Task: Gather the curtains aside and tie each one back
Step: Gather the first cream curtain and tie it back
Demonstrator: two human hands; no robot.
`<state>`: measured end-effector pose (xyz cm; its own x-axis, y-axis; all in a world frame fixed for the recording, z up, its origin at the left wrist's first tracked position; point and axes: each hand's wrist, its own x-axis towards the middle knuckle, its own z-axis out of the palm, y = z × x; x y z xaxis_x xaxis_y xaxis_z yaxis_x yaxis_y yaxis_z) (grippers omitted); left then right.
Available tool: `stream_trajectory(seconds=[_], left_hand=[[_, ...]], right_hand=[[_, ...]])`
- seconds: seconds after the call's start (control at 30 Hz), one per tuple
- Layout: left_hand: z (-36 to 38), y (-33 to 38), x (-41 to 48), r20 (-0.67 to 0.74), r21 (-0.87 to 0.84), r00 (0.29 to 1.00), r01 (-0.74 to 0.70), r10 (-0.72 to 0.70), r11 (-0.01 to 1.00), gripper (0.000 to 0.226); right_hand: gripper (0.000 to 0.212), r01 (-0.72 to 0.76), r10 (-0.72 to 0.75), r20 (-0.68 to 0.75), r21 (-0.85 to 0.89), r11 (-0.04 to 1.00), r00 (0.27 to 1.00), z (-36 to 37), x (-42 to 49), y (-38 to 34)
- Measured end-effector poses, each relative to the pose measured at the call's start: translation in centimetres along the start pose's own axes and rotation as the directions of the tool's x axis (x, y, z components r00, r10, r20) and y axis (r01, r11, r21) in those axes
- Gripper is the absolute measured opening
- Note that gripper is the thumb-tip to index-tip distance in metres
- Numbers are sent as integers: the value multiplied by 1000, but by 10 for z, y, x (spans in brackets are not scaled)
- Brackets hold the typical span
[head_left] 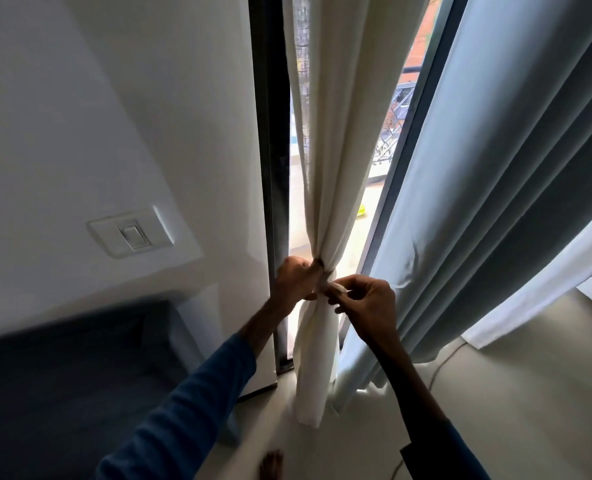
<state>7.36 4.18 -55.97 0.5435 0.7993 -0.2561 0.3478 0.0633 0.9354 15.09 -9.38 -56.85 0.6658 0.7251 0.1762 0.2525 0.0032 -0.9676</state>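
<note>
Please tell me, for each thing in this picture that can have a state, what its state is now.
Cream curtain: gathered into a bunch, not yet tied off.
Grey curtain: hanging loose, untied.
Tie strip: its end pinched at the bunch.
Left hand: grips the bunch.
Right hand: pinches the tie strip.
Wall switch: position unclear.

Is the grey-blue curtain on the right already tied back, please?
No, the grey-blue curtain hangs loose in folds; the left hand and right hand are at the gathered cream curtain.
</note>
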Motion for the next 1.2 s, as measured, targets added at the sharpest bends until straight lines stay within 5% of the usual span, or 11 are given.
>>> stream_trajectory(seconds=[0.1, 0.27, 0.33, 0.43, 0.57, 0.9, 1.2], left_hand=[[4, -1, 0, 10, -133, 998, 60, -60, 989, 40], [-8, -8, -7, 232, -378, 968, 179, -95, 908, 38], [-8, -12, -12, 232, -404, 969, 175, -84, 898, 34], [-7, -13, -19, 174, -409, 983, 123, -55, 904, 19], [-10, -9, -22, 55, -334, 998, 15, 3, 943, 20], [-2, -7, -14, -165, 146, 948, -249, 272, 958, 21], [-16, -6, -5, -120, 85, 963, -231, 240, 969, 30]], right_hand=[[12, -2, 0, 8, 147, 989, 1000, 12, 0, -3], [19, -61, 69, -4, 409, 910, 998, 18, 4, -7], [15, -6, 40, -122, 264, 964, 992, 23, 5, -5], [18, 150, -183, -178, -186, 971, 967, 26, 7, -6], [26, 249, -347, -1, -695, 674, 938, 25, 10, -15], [29, 322, -1, 337, -898, 300, 941, 24, 33, -45], [17, 213, -154, 147, -663, 718, 977, 7, 49, -35]])
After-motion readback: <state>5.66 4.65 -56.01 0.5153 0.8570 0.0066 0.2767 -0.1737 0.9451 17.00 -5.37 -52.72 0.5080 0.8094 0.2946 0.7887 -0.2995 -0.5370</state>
